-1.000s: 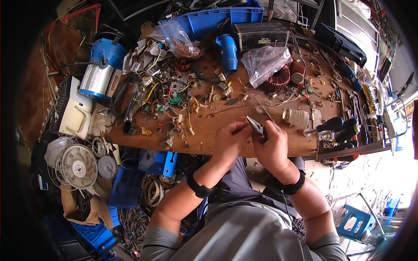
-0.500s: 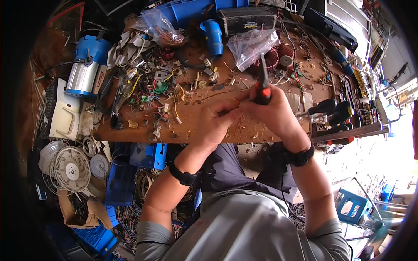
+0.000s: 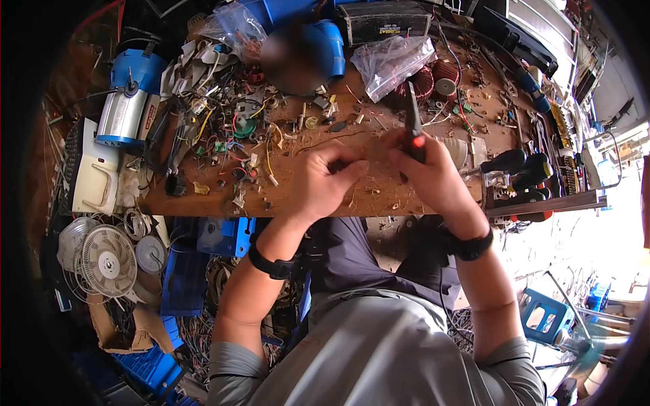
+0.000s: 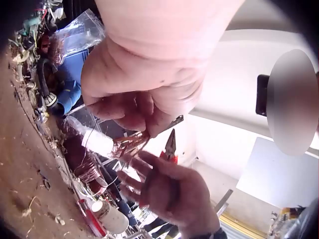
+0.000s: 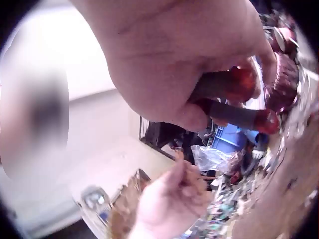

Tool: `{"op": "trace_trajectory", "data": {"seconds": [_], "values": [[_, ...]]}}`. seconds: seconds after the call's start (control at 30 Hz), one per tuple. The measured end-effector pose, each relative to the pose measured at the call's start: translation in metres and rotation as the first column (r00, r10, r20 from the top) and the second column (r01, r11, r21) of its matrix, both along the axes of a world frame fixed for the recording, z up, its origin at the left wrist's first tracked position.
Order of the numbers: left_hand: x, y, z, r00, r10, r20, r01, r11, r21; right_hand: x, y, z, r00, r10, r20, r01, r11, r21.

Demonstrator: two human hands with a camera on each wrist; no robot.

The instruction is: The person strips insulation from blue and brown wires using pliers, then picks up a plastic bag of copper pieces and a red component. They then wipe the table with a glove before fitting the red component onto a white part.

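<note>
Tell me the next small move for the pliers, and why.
Probably swing the pliers leftward, toward the left hand. The right hand grips them with their tip pointing away from the person, while the left hand appears to pinch copper-coloured strands. The hands are apart, so the tip likely has to turn before it could meet those strands.

A grey short-sleeved T-shirt, creased down the front — its left sleeve crossed by a thin dark line. Dark grey trousers with a faint purple cast, wrinkled at the thighs. The left hand and right hand are bare; black wristbands circle both wrists — left band, right band. A thin black cable curves down below the right band.
</note>
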State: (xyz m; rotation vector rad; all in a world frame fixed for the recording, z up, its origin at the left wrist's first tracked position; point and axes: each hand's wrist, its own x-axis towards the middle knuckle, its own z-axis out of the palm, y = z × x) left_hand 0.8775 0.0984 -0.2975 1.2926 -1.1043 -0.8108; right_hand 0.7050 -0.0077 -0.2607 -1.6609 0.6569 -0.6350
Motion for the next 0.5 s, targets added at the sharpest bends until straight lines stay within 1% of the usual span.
{"op": "trace_trajectory", "data": {"seconds": [0.03, 0.07, 0.1, 0.13, 0.17, 0.2, 0.23, 0.3, 0.33, 0.4, 0.43, 0.5], "values": [[0.007, 0.001, 0.006, 0.996, 0.017, 0.084, -0.012, 0.998, -0.060, -0.007, 0.000, -0.001, 0.999, -0.018, -0.049, 0.017, 0.999, -0.032], [0.012, 0.005, 0.013, 0.995, -0.011, 0.099, 0.014, 1.000, -0.028, -0.012, 0.004, 0.000, 0.999, -0.012, -0.051, 0.010, 0.999, -0.030], [0.015, 0.009, 0.021, 0.995, -0.008, 0.097, 0.011, 1.000, -0.026, -0.018, 0.010, 0.004, 0.983, -0.040, -0.181, -0.002, 0.974, -0.228], [0.017, 0.011, 0.029, 0.996, -0.063, 0.065, 0.062, 0.998, 0.027, -0.024, 0.014, 0.011, 0.950, -0.096, -0.298, -0.039, 0.909, -0.415], [0.019, 0.013, 0.034, 0.992, -0.119, 0.030, 0.116, 0.990, 0.077, -0.027, 0.017, 0.018, 0.902, -0.174, -0.396, -0.098, 0.809, -0.580], [0.020, 0.013, 0.035, 0.989, -0.150, 0.005, 0.149, 0.987, 0.053, -0.028, 0.018, 0.027, 0.845, -0.137, -0.516, -0.150, 0.867, -0.476], [0.021, 0.012, 0.035, 0.988, -0.154, 0.004, 0.154, 0.987, 0.053, -0.030, 0.017, 0.024, 0.845, -0.141, -0.517, -0.146, 0.867, -0.476], [0.021, 0.012, 0.035, 0.963, -0.251, -0.095, 0.254, 0.967, 0.025, -0.034, 0.013, 0.014, 0.882, -0.159, -0.444, -0.191, 0.741, -0.644], [0.020, 0.013, 0.038, 0.963, -0.253, -0.095, 0.257, 0.966, 0.026, -0.034, 0.012, 0.011, 0.881, -0.161, -0.445, -0.189, 0.742, -0.643], [0.015, 0.015, 0.044, 0.945, -0.295, -0.141, 0.304, 0.952, 0.041, -0.032, 0.010, 0.008, 0.914, -0.204, -0.352, -0.130, 0.673, -0.728], [0.014, 0.014, 0.043, 0.945, -0.296, -0.141, 0.304, 0.952, 0.042, -0.031, 0.010, 0.009, 0.913, -0.204, -0.352, -0.129, 0.674, -0.727], [0.013, 0.013, 0.039, 0.926, -0.340, -0.164, 0.352, 0.935, 0.050, -0.031, 0.012, 0.016, 0.917, -0.122, -0.381, -0.204, 0.675, -0.709]]}}
